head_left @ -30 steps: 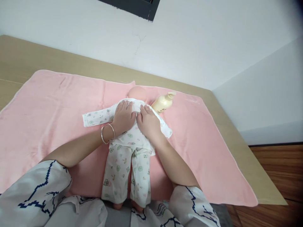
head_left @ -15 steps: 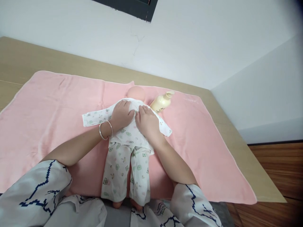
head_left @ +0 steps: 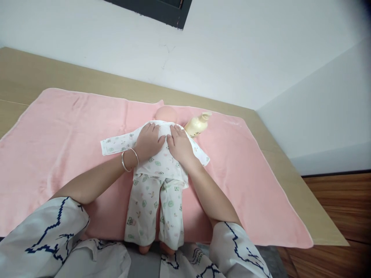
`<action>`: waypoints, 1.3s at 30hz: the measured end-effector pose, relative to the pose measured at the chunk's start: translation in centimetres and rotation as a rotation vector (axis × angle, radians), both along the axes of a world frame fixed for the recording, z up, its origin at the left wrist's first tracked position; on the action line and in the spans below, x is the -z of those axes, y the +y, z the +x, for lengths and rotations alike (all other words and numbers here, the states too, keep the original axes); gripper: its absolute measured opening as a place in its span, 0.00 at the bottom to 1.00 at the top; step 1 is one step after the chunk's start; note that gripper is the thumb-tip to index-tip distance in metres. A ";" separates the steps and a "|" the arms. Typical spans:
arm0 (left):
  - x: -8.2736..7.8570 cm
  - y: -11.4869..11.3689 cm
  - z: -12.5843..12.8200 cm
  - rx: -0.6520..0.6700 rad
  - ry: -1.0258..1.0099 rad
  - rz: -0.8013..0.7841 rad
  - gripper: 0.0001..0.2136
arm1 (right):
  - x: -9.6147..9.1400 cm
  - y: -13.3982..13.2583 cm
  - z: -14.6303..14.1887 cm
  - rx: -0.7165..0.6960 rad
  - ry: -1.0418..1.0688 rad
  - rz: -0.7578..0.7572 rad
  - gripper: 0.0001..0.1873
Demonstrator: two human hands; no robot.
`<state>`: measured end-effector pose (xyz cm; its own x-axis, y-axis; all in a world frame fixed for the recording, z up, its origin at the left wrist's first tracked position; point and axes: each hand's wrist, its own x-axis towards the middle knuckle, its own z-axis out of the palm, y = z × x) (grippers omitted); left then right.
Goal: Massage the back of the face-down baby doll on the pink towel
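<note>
- Cloth [head_left: 255, 193]: pink, paler edge
- Top [head_left: 156, 166]: white, small green and pink prints
- Trousers [head_left: 143, 208]: white, green and darker prints
- Bottle [head_left: 197, 124]: pale yellow, dark lettering
- Sleeves [head_left: 43, 227]: white, jagged navy lines
- Bangles [head_left: 122, 160]: silver
- Table [head_left: 87, 79]: light tan
- Wall [head_left: 87, 38]: white
- Floor [head_left: 342, 204]: streaked brown

Before us, the cloth [head_left: 72, 127] lies on the table [head_left: 87, 81], which shows beyond the cloth's far edge and along its right. Behind the table we have the wall [head_left: 116, 50]; below it, at far right, the floor [head_left: 339, 204].

The doll [head_left: 156, 166] lies lengthwise on the middle of the cloth, its head [head_left: 166, 114] away from us near the far edge, its feet [head_left: 144, 249] towards us at the near edge. One sleeve [head_left: 116, 146] stretches left across the cloth, the other [head_left: 203, 155] slants out right. Our left hand [head_left: 149, 143] and right hand [head_left: 180, 144] rest side by side on its upper body. The bottle [head_left: 198, 124] sits on the cloth right of the head, just beyond our right hand.
</note>
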<state>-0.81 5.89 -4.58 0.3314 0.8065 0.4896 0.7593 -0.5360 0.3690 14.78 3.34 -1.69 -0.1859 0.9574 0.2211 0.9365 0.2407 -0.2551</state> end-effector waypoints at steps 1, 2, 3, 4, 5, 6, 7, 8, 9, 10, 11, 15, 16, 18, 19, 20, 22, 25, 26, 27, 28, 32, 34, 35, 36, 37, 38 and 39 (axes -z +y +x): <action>0.1 0.7 -0.2 0.022 -0.006 -0.008 0.18 | -0.1 -0.6 -0.5 0.013 -0.016 0.014 0.29; 0.3 1.2 -0.4 0.036 -0.012 -0.012 0.18 | -0.2 -1.2 -1.0 0.023 -0.029 0.031 0.29; 0.3 1.5 -0.5 0.041 -0.018 -0.009 0.17 | -0.3 -1.8 -1.5 0.034 -0.035 0.052 0.28; 0.3 1.6 -0.6 0.038 -0.019 0.002 0.17 | -0.4 -2.3 -1.8 0.044 -0.036 0.073 0.28; 0.2 1.4 -0.5 0.032 -0.011 0.018 0.18 | -0.4 -2.5 -2.1 0.050 -0.031 0.088 0.27; 0.1 1.0 -0.5 0.023 0.005 0.036 0.18 | -0.4 -2.6 -2.1 0.053 -0.021 0.094 0.27; 0.0 0.5 -0.3 0.012 0.028 0.052 0.18 | -0.4 -2.4 -1.9 0.051 -0.006 0.089 0.27; -0.2 -0.2 -0.2 0.001 0.051 0.067 0.19 | -0.2 -2.0 -1.6 0.044 0.012 0.073 0.27; -0.4 -0.9 0.0 -0.008 0.069 0.079 0.19 | -0.1 -1.5 -1.2 0.033 0.033 0.050 0.27; -0.5 -1.6 0.2 -0.013 0.079 0.086 0.20 | 0.0 -0.9 -0.7 0.020 0.051 0.023 0.28; -0.6 -2.2 0.4 -0.015 0.080 0.090 0.20 | 0.1 -0.3 -0.2 0.009 0.064 -0.001 0.29; -0.5 -2.8 0.6 -0.014 0.061 0.080 0.20 | 0.0 0.4 0.2 0.012 0.023 -0.040 0.30; -0.5 -2.4 0.4 -0.013 0.066 0.076 0.20 | -0.1 0.0 -0.1 0.024 -0.008 -0.035 0.30; -0.5 -1.2 0.0 0.032 0.103 0.067 0.19 | -0.6 -1.4 -1.1 0.060 -0.077 -0.009 0.29; -0.5 -0.6 -0.3 0.059 0.121 0.055 0.18 | -0.8 -2.3 -1.7 0.079 -0.114 0.008 0.28; -0.6 0.0 -0.5 0.082 0.129 0.038 0.17 | -1.0 -3.1 -2.2 0.095 -0.150 0.026 0.28; -0.7 0.8 -0.9 0.095 0.110 0.004 0.16 | -1.3 -4.3 -2.9 0.113 -0.210 0.056 0.28; -0.8 0.7 -0.9 0.066 0.092 0.010 0.18 | -1.3 -4.0 -2.6 0.085 -0.208 0.062 0.27; -0.7 0.3 -0.7 0.058 0.105 0.029 0.18 | -1.2 -3.4 -2.2 0.066 -0.177 0.052 0.27; -0.7 -0.1 -0.6 0.045 0.118 0.047 0.19 | -1.1 -2.6 -1.6 0.044 -0.138 0.035 0.28; -0.6 -0.6 -0.4 0.028 0.125 0.062 0.19 | -0.9 -1.8 -1.0 0.024 -0.097 0.013 0.28; -0.1 -1.8 0.2 -0.017 0.067 0.073 0.20 | -0.1 0.6 0.6 -0.006 0.019 -0.046 0.31; 0.3 -1.6 0.2 -0.005 0.014 0.058 0.19 | 0.2 0.8 0.7 0.000 0.036 -0.046 0.32; 0.5 -1.3 0.2 0.002 -0.009 0.050 0.19 | 0.3 0.7 0.6 0.002 0.039 -0.046 0.32; 0.7 -1.0 0.1 0.006 -0.029 0.042 0.19 | 0.3 0.6 0.5 0.003 0.040 -0.047 0.32; 0.8 -0.7 -0.1 0.008 -0.044 0.037 0.20 | 0.4 0.5 0.4 0.002 0.042 -0.047 0.32; 1.0 -0.5 -0.2 0.008 -0.054 0.034 0.20 | 0.4 0.4 0.3 0.000 0.044 -0.045 0.32; 1.0 -0.3 -0.2 0.008 -0.058 0.034 0.20 | 0.4 0.3 0.2 -0.001 0.046 -0.041 0.32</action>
<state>-1.04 5.59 -5.60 0.3083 0.7865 0.5352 0.7327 -0.5551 0.3938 15.01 3.64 -2.07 -0.1775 0.9656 0.1898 0.9232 0.2302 -0.3077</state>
